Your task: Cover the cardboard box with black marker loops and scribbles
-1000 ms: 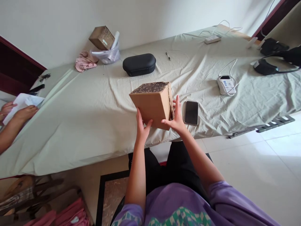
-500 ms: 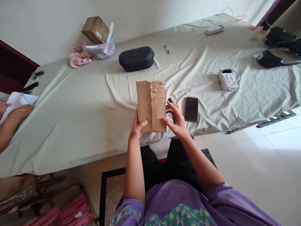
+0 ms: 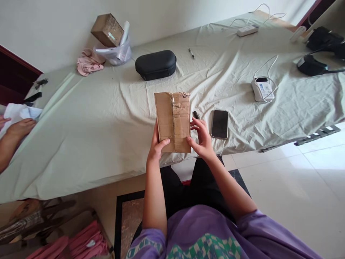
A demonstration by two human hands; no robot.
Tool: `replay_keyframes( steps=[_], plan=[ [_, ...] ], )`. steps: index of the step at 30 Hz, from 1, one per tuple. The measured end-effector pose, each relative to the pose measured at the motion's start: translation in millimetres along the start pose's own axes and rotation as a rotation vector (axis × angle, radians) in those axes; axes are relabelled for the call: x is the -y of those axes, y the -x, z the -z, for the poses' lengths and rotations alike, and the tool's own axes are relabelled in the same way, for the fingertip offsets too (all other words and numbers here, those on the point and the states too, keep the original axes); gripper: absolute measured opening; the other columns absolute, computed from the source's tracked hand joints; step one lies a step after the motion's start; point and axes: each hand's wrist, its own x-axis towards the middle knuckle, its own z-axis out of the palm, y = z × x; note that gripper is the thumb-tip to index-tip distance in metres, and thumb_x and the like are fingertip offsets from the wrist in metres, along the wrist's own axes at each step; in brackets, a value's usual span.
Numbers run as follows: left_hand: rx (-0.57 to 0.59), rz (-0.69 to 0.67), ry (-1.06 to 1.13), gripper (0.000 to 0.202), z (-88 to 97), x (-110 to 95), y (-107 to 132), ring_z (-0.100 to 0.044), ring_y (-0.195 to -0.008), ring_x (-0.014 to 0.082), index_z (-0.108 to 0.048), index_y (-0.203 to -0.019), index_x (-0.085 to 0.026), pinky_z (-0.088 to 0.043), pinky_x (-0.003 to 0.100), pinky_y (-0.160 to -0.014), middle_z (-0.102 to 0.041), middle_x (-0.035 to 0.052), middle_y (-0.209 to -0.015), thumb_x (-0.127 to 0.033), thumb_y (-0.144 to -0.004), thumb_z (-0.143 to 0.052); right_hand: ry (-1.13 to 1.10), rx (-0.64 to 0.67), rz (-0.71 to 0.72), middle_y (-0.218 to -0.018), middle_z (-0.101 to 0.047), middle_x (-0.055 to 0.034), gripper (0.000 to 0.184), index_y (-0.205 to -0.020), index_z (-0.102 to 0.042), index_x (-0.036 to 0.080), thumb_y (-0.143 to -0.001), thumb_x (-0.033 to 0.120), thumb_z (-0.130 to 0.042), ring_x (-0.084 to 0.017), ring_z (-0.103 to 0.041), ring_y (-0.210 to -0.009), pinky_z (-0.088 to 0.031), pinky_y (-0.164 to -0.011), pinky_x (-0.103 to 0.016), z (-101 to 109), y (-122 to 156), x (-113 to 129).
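Observation:
A flat, worn brown cardboard box (image 3: 164,113) is held up over the near edge of the cloth-covered table, with a taped seam running down its face. My left hand (image 3: 157,145) grips its lower left side, thumb lying on the face and the other fingers hidden behind. At the lower right edge, my right hand (image 3: 201,138) holds the box with its thumb on the front edge and its fingers bent along the side. A small black object (image 3: 196,115) and a smartphone (image 3: 220,124) lie on the table just right of that hand.
Behind the box sit a black hard case (image 3: 155,65) and a pen (image 3: 191,53). A plastic tub (image 3: 114,55) carries another carton (image 3: 107,30), beside a pink cloth (image 3: 90,62). A white corded device (image 3: 262,89) stands right. Another person's hands (image 3: 21,127) hold paper at left.
The view has shifted slightly, so the table items appear a little higher. Both hands keep the same hold on the cardboard box, which has barely moved.

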Motion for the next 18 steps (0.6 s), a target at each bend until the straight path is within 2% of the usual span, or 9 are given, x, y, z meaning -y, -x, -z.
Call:
replay_keyframes(
  steps=[2,4,7,8,10,13,15,18],
  plan=[
    [0.031,-0.058,-0.132,0.096,1.9,-11.9,1.7,-0.024,-0.17,0.0293,-0.021,-0.174,-0.039,-0.026,0.048,-0.139,-0.026,-0.0036,-0.183,-0.042,-0.091,-0.069,0.048,-0.007,0.014,-0.139,-0.058,-0.012,0.065,-0.162,-0.046,0.039,-0.101,0.044,-0.066,-0.031,-0.059,-0.124,-0.059,-0.101,-0.053,-1.6,3.0,0.6],
    [0.053,-0.096,-0.306,0.085,2.7,-27.3,4.8,-0.014,-0.172,0.0277,-0.02,-0.174,-0.04,-0.016,0.048,-0.141,-0.021,-0.0039,-0.184,-0.038,-0.099,-0.061,0.091,-0.017,0.032,-0.139,-0.057,-0.0125,0.067,-0.163,-0.044,0.039,-0.1,0.042,-0.066,-0.032,-0.059,-0.125,-0.06,-0.101,-0.054,-4.1,6.2,2.4],
    [0.086,-0.073,-0.521,0.077,-0.6,-49.7,11.1,-0.009,-0.173,0.0292,-0.02,-0.173,-0.041,-0.014,0.053,-0.14,-0.017,-0.0001,-0.185,-0.042,-0.105,-0.055,0.131,-0.037,0.054,-0.14,-0.057,-0.0131,0.069,-0.165,-0.041,0.038,-0.101,0.039,-0.065,-0.032,-0.059,-0.126,-0.061,-0.101,-0.054,-8.8,10.7,6.9],
    [0.092,-0.055,-0.575,0.083,-3.0,-55.3,13.5,-0.009,-0.173,0.0317,-0.017,-0.174,-0.04,-0.016,0.056,-0.139,-0.015,0.0032,-0.185,-0.047,-0.103,-0.061,0.143,-0.039,0.059,-0.14,-0.056,-0.0133,0.07,-0.166,-0.039,0.038,-0.101,0.038,-0.065,-0.032,-0.06,-0.127,-0.061,-0.102,-0.054,-10.1,12.2,8.4],
    [0.078,-0.032,-0.663,0.111,-9.4,-63.1,18.5,-0.009,-0.172,0.0394,-0.009,-0.175,-0.038,-0.019,0.064,-0.136,-0.011,0.0115,-0.184,-0.056,-0.09,-0.078,0.159,-0.036,0.071,-0.142,-0.056,-0.0135,0.071,-0.168,-0.037,0.037,-0.102,0.035,-0.065,-0.032,-0.06,-0.129,-0.06,-0.106,-0.056,-11.9,15.9,10.6],
    [-0.019,-0.022,-0.734,0.142,-21.9,-67.4,27.2,-0.013,-0.167,0.053,-0.009,-0.175,-0.033,-0.021,0.077,-0.13,-0.015,0.021,-0.179,-0.058,-0.066,-0.097,0.106,0.011,0.062,-0.148,-0.055,-0.0121,0.069,-0.169,-0.034,0.042,-0.105,0.032,-0.06,-0.032,-0.057,-0.138,-0.056,-0.114,-0.059,-11.4,24.2,10.6],
    [-0.088,-0.017,-0.745,0.147,-31.5,-68.1,33.4,-0.015,-0.163,0.0591,-0.014,-0.174,-0.031,-0.018,0.083,-0.126,-0.02,0.0239,-0.176,-0.052,-0.059,-0.102,0.029,0.06,0.015,-0.154,-0.054,-0.01,0.064,-0.169,-0.032,0.045,-0.109,0.033,-0.052,-0.032,-0.053,-0.146,-0.053,-0.119,-0.059,-10.0,31.5,9.2],
    [-0.145,-0.017,-0.74,0.14,-44.2,-69.0,41.3,-0.013,-0.162,0.0608,-0.017,-0.173,-0.03,-0.016,0.084,-0.125,-0.017,0.0242,-0.176,-0.038,-0.061,-0.1,-0.056,0.114,-0.056,-0.158,-0.054,-0.0083,0.059,-0.169,-0.033,0.046,-0.112,0.036,-0.043,-0.031,-0.05,-0.151,-0.051,-0.122,-0.06,-8.5,41.5,7.7]
  ],
)
